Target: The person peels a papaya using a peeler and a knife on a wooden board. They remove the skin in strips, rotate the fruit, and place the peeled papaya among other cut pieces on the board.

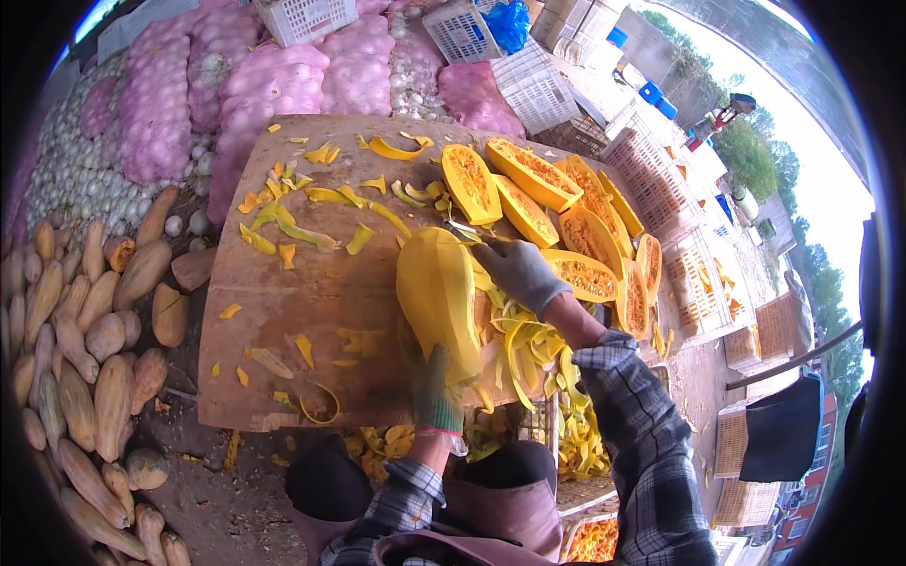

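A peeled yellow squash point(435, 290) lies lengthwise on the wooden board point(283, 304) before me. My left hand point(437, 393), in a green glove, grips its near end. In a grey glove, my right hand point(520, 272) holds a bladed hand tool point(461, 231) at the squash's far right side. The fingers mostly hide the tool's handle, and its exact kind is unclear. To the right of the squash, several halved squashes point(525, 212) lie cut side up, with orange seedy flesh. Peel strips point(520, 347) are heaped below my right wrist.
Unpeeled squashes point(113, 396) are piled on the ground at left. Pink mesh sacks of onions point(276, 85) stand beyond the board. Plastic crates point(655, 177) line the right side. Peel scraps point(265, 226) litter the board's left half, and a crate of peel point(580, 488) sits below its near edge.
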A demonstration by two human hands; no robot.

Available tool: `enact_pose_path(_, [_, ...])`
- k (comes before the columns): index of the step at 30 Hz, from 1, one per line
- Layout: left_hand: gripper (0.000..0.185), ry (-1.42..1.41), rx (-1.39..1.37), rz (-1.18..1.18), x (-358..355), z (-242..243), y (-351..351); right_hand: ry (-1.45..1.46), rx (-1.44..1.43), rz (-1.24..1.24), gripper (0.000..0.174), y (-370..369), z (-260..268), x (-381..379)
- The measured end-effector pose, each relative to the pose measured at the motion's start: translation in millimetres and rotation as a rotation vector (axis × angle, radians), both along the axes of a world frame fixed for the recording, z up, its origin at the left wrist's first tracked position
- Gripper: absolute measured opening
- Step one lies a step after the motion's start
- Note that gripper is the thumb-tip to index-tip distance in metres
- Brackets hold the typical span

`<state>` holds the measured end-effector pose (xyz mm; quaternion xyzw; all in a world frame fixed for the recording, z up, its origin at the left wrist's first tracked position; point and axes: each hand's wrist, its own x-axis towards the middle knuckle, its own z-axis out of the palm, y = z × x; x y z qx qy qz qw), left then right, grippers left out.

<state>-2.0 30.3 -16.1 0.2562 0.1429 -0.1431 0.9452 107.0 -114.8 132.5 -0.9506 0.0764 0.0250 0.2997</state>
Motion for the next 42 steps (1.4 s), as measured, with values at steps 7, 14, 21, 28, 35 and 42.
enact_pose_path(7, [0.059,-0.018,-0.017,0.046,-3,8,-3,0.141,-0.110,0.206,0.037,5,5,-65])
enact_pose_path(14, [0.060,0.058,0.079,0.011,-4,-1,-10,0.009,-0.177,0.158,0.044,3,39,-30])
enact_pose_path(21, [0.058,0.011,0.182,0.036,-7,-2,-14,0.233,-0.361,0.177,0.045,46,31,21])
enact_pose_path(28, [0.060,-0.042,0.214,-0.011,-2,0,-7,0.348,-0.397,0.283,0.046,27,79,-14])
enact_pose_path(35, [0.065,0.009,0.251,-0.006,-4,10,-6,0.208,-0.432,0.139,0.046,56,10,54])
enact_pose_path(42, [0.060,0.112,-0.087,-0.066,-2,-8,-11,0.293,-0.208,0.227,0.050,19,28,-138])
